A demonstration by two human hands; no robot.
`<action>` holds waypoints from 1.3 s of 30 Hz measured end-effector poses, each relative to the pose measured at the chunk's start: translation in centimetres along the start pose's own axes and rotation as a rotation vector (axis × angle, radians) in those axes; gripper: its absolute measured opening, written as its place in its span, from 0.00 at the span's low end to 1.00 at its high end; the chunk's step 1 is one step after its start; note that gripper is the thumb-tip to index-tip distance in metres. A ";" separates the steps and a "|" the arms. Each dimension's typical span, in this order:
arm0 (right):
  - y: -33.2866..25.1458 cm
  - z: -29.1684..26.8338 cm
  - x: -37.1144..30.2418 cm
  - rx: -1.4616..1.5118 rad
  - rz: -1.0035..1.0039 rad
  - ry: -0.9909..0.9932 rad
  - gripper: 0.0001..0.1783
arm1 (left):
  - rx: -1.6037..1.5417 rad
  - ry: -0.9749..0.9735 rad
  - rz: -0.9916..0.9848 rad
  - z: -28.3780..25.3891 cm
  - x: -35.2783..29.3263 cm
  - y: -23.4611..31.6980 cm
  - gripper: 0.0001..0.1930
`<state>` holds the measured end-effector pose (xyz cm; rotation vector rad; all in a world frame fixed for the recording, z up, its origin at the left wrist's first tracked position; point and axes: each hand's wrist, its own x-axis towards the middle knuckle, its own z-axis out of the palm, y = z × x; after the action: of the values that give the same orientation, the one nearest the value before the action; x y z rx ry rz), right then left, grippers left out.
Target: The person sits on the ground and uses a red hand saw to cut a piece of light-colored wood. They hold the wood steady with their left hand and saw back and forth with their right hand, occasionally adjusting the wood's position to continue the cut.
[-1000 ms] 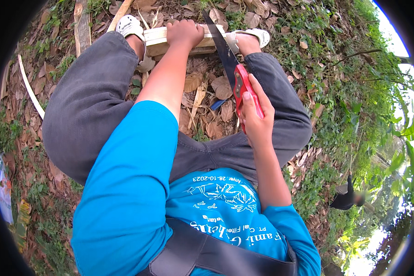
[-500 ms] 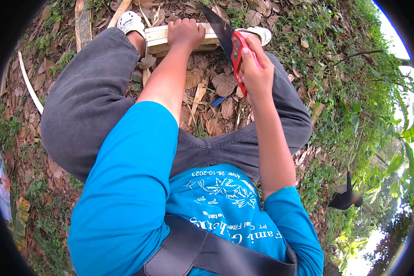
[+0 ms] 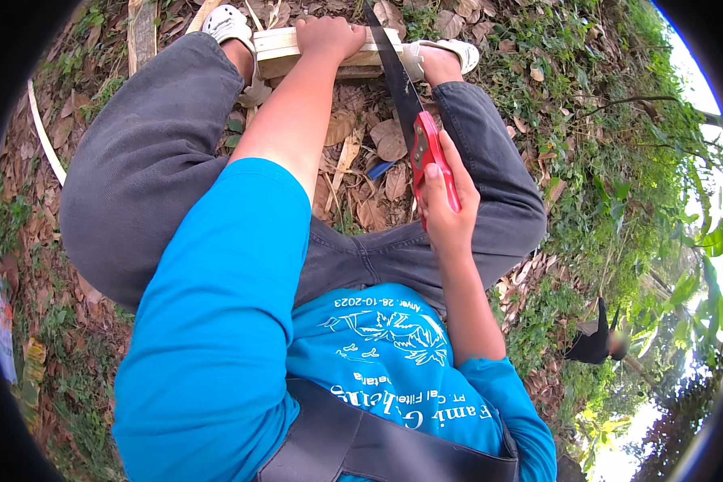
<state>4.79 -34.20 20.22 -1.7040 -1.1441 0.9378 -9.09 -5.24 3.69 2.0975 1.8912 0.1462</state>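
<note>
A pale piece of wood [image 3: 278,43] lies crosswise between my feet, on top of more wood. My left hand [image 3: 330,38] is closed over its upper side, pressing it near the middle. With my right hand [image 3: 448,201] I grip the red handle of a hand saw [image 3: 399,78]. Its dark blade slants away from me and crosses the wood near the right end, just right of my left hand. The far tip of the blade runs to the picture's top edge. Whether the teeth have cut into the wood cannot be made out.
My white clogs [image 3: 227,25] stand at both ends of the wood. Dry leaves [image 3: 390,140] and a small blue object [image 3: 380,169] lie on the ground between my legs. A plank [image 3: 142,36] rests at the far left. Another person [image 3: 595,341] is off to the right among plants.
My right hand has drawn the saw back toward me, so the handle sits nearer my body and the blade lies straighter. My left hand stays on the wood.
</note>
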 end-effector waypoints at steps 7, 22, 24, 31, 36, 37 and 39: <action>-4.1 -2.3 0.2 0.037 0.023 0.018 0.24 | -0.019 0.008 0.045 -0.5 -0.6 0.1 0.30; 5.3 5.8 7.4 -0.101 -0.291 0.033 0.27 | -0.080 -0.006 0.005 -1.0 -0.4 0.6 0.28; 3.4 4.2 2.9 -0.048 -0.096 0.012 0.27 | -0.118 0.012 -0.024 -0.3 -0.2 0.0 0.27; -4.0 -2.4 -2.0 0.084 0.090 0.000 0.26 | -0.094 0.032 0.003 -3.1 -1.3 0.4 0.28; 1.1 2.3 8.8 0.051 -0.093 0.054 0.24 | -0.061 0.112 0.082 -2.8 -2.9 1.0 0.28; 2.5 3.9 12.6 0.054 -0.147 0.072 0.23 | -0.090 0.112 0.071 -1.9 -2.2 0.9 0.28; 3.4 5.2 15.8 0.161 -0.097 0.086 0.23 | -0.033 0.088 0.076 -0.8 -2.3 1.0 0.28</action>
<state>5.85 -18.71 13.40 -1.5313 -1.0559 0.8647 -8.62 -7.43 5.10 2.1749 1.8447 0.2894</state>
